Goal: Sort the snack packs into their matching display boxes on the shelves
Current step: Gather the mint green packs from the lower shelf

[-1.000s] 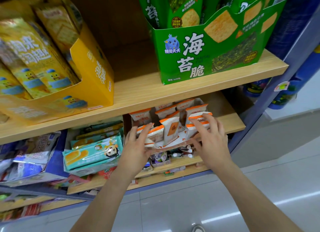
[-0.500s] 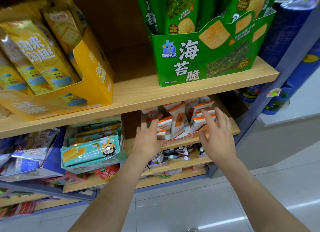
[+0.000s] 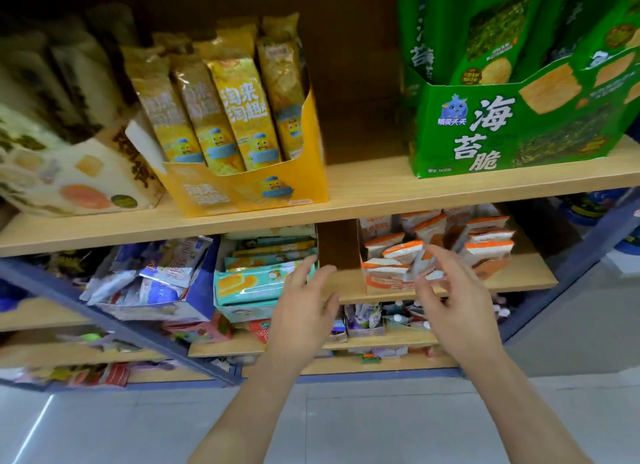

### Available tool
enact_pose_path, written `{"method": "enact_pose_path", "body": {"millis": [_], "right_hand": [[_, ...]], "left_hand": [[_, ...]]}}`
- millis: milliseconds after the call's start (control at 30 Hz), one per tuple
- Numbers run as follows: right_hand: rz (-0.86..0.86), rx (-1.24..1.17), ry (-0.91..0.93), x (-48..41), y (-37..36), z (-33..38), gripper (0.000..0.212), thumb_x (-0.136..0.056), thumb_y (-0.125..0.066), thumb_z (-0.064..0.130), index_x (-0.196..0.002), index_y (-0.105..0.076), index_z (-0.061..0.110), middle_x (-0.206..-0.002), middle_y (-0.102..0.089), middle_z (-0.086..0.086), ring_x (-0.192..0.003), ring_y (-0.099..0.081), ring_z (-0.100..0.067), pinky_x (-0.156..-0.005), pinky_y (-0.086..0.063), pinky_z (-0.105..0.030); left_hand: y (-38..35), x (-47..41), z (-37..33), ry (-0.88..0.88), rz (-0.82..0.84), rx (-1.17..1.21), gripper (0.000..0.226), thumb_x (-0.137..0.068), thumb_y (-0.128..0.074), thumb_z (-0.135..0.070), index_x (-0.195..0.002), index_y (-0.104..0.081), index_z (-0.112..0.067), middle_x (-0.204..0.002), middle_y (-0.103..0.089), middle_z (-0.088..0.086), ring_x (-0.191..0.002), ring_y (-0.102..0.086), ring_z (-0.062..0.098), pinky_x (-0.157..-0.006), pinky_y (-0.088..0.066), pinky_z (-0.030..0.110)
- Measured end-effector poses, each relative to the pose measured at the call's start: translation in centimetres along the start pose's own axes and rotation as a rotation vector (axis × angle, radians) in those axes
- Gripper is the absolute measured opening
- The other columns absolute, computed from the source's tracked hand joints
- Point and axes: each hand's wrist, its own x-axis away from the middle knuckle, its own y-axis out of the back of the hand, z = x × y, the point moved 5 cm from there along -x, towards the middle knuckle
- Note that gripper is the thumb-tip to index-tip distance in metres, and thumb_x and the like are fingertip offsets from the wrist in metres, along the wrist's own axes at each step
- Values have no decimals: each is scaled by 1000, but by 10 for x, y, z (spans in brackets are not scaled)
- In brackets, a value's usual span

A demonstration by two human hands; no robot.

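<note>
An orange-and-white display box full of orange-topped white snack packs stands on the second shelf. My right hand hovers just in front of it, fingers loosely spread, holding nothing. My left hand is open too, its fingertips at the shelf edge between that box and a teal box of teal-and-yellow packs. On the shelf above stand a yellow box of yellow packs and a green seaweed-crisp box.
A white box with dark lettering stands at the upper left. A blue box of mixed blue and white packs sits left of the teal one. Small items crowd the lower shelves. Grey tiled floor lies below.
Both hands have let go of the orange-and-white box and drawn back from it. The view has swung left, bringing the yellow and white boxes into sight.
</note>
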Motion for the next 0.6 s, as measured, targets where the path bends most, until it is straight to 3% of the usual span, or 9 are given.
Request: {"method": "enact_pose_path", "body": {"millis": [167,267,433,467,533,600], "right_hand": [[190,-103,-10,12,-80,41,42,-96,-60,25,-137,-53,28,-131,-59,8,-112,-54,-3,-92,-51,-31],[311,-119,-88,18,-131,57,45,-97,-60,25,-141,-49,27,-139,-54,8,-125,-51,-11,-96,-46,-25],[371,-71,-194,19,-191,69,64,-98,-59,28,-152,-26,36,-157,-31,5,-138,-40,-19,-108,-39,-35],[379,-25,-202,19,-199,68,63,-98,-59,30,-151,-26,38,-157,-31,2,-132,-48,-22,-103,-43,-37],[386,120,-203,19,-211,64,58,-97,-59,31,-146,-30,40,-141,-44,-3,-97,-65,-23,-80,-53,-36],[337,255,-210,21,-213,58,45,-97,-59,30,-137,-37,36,-120,-52,-4,-75,-61,-22,-65,-51,-36]], "left_hand": [[30,15,98,132,-63,-7,40,-93,-62,-25,-133,-57,-24,-151,-40,-2,-137,-38,21,-105,-42,36],[35,4,148,120,15,-56,46,-95,-58,-25,-141,-50,-20,-154,-36,1,-139,-34,24,-111,-34,37],[26,-38,186,-12,225,-229,60,-98,-49,-40,-152,-30,-20,-152,-36,7,-141,-29,29,-114,-31,42],[23,-45,190,-19,275,-240,61,-98,-48,-42,-152,-30,-20,-150,-39,8,-139,-32,31,-114,-30,40],[20,-52,196,-47,344,-253,60,-99,-46,-44,-152,-29,-20,-149,-40,8,-135,-35,31,-113,-29,37],[20,-50,199,-97,367,-264,60,-100,-44,-45,-152,-28,-20,-151,-40,5,-136,-34,28,-113,-28,36]]}}
